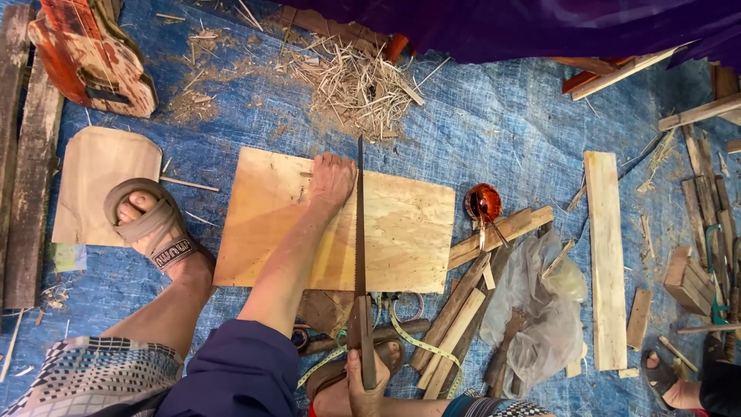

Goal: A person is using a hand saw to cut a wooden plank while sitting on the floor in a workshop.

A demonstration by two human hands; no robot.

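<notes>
On plywood sheet (401, 232), left hand (332, 181) lies flat, fingers spread, pressing panel down, touching saw blade (360, 224). Right hand (364, 382) closed tight round saw handle. Blade runs along sheet, just beside left fingers. Risk, as judged: teeth skip, cut fingers; panel shifts on blue tarp (494, 131). Sandalled foot (154, 228) on neighbouring board (93, 166).

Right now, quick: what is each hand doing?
Left hand: open, pressed flat on the plywood sheet, holding nothing.
Right hand: closed around the handle of the handsaw, whose blade lies across the sheet.
</notes>
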